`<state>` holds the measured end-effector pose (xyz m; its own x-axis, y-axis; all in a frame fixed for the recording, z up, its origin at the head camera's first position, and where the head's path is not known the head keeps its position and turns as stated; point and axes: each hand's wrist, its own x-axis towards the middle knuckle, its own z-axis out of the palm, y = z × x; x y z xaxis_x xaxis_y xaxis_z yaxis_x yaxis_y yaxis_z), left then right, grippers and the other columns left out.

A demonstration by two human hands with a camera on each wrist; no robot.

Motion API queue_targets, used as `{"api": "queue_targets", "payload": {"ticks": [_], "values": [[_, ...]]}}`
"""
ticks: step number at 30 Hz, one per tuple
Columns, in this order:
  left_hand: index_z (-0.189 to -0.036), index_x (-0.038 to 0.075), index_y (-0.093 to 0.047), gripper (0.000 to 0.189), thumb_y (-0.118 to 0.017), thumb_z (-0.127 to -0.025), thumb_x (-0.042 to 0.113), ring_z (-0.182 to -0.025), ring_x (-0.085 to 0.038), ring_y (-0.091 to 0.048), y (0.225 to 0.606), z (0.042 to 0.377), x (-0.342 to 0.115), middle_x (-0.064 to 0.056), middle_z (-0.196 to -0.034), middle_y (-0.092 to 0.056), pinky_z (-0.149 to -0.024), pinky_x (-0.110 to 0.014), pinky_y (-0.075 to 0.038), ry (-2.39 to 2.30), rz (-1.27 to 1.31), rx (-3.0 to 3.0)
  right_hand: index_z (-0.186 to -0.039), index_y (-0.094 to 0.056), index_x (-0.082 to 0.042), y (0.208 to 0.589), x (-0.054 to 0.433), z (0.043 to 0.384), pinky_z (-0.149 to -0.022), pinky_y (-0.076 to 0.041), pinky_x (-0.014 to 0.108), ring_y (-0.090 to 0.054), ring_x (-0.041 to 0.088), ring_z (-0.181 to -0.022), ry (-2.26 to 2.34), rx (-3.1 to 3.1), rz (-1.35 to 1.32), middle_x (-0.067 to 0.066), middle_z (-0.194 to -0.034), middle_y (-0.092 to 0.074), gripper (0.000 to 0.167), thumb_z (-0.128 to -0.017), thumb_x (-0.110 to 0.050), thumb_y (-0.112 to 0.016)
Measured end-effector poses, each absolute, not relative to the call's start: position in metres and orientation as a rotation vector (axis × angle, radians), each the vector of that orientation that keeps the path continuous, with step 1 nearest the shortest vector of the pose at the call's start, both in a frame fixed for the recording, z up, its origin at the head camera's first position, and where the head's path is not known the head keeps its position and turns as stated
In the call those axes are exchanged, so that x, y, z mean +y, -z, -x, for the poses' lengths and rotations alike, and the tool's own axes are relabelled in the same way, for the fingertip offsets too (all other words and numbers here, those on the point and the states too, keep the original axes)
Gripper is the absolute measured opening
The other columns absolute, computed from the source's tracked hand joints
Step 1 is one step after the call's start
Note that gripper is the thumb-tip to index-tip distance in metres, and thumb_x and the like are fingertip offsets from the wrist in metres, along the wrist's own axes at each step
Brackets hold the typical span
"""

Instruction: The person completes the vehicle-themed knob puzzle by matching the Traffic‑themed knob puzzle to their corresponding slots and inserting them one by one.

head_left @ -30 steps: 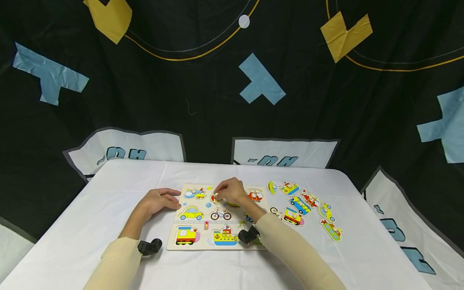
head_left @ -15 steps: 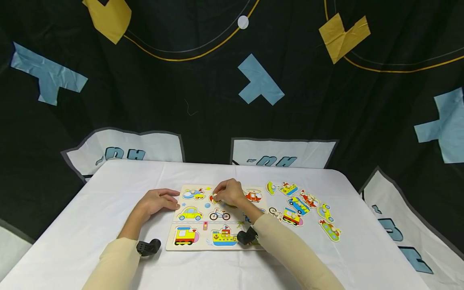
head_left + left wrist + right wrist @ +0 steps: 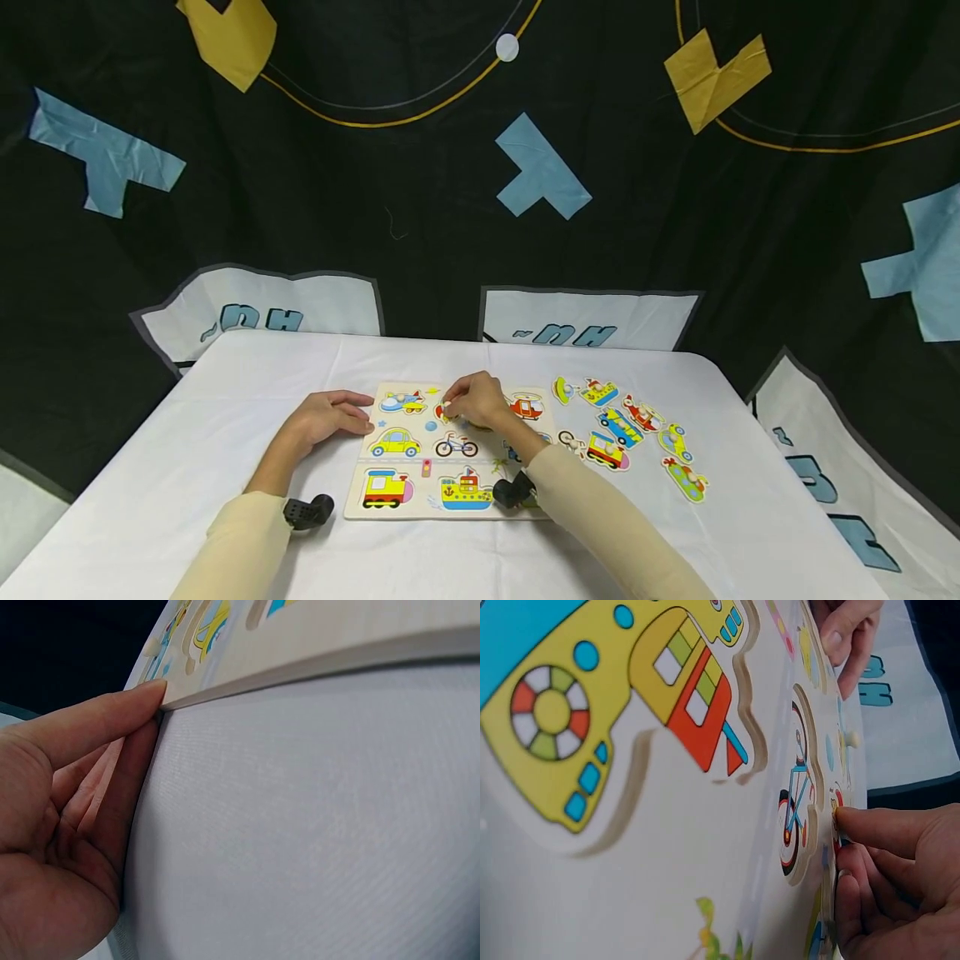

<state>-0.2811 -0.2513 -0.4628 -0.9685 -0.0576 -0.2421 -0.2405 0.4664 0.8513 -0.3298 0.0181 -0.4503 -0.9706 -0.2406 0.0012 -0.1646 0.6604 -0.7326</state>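
A wooden vehicle puzzle board (image 3: pixel 356 493) lies on the white-covered table. My right hand (image 3: pixel 477 398) is at its top middle, thumb and finger pinching a small puzzle piece (image 3: pixel 441 411) that shows some red; the fingers hide most of it. In the right wrist view the fingertips sit close against the board, just past the bicycle picture (image 3: pixel 795 787). My left hand (image 3: pixel 322 414) lies at the board's left side with loosely extended fingers. Its fingertips touch the board's edge in the left wrist view. An airplane (image 3: pixel 402 402) shows at the board's top left.
Several loose knobbed pieces lie right of the board, among them a bus (image 3: pixel 621 426), a train (image 3: pixel 606 450), a ship (image 3: pixel 600 392) and a red helicopter (image 3: pixel 642 412). My right forearm crosses the board's right part. A black curtain (image 3: pixel 420 250) hangs behind the table.
Both hands hold nearly the same places. The whole head view shifts very slightly; the right hand stays on the small piece at the board's top middle.
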Motion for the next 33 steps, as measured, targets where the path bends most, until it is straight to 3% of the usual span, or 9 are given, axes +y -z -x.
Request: {"api": "queue_targets", "payload": {"ticks": [12, 21, 33], "values": [[-0.132, 0.008, -0.066, 0.060, -0.085, -0.076, 0.019, -0.112, -0.029, -0.065, 0.461, 0.281, -0.249, -0.003, -0.093, -0.079, -0.107, -0.059, -0.037, -1.468, 0.265, 2.548, -0.082, -0.080, -0.012, 0.452, 0.021, 0.328, -0.066, -0.043, 0.024, -0.055, 0.010, -0.074, 1.273, 2.782, 0.351, -0.004, -0.072, -0.071, 0.010, -0.075, -0.013, -0.086], [-0.132, 0.007, -0.065, 0.061, -0.086, -0.076, 0.018, -0.106, -0.024, -0.067, 0.462, 0.281, -0.251, -0.002, -0.090, -0.079, -0.106, -0.058, -0.037, -1.495, 0.267, 2.530, -0.082, -0.080, -0.014, 0.455, 0.019, 0.327, -0.069, -0.042, 0.025, -0.054, 0.011, -0.077, 1.293, 2.776, 0.310, -0.006, -0.072, -0.069, 0.009, -0.076, -0.014, -0.087], [-0.132, 0.007, -0.066, 0.060, -0.085, -0.077, 0.018, -0.106, -0.024, -0.068, 0.465, 0.282, -0.251, -0.004, -0.092, -0.079, -0.106, -0.059, -0.037, -1.516, 0.261, 2.525, -0.094, -0.080, -0.014, 0.443, 0.041, 0.331, -0.070, -0.047, 0.027, -0.067, 0.016, -0.074, 1.430, 2.689, 0.183, -0.002, -0.077, -0.073, 0.017, -0.079, -0.019, -0.086]]}}
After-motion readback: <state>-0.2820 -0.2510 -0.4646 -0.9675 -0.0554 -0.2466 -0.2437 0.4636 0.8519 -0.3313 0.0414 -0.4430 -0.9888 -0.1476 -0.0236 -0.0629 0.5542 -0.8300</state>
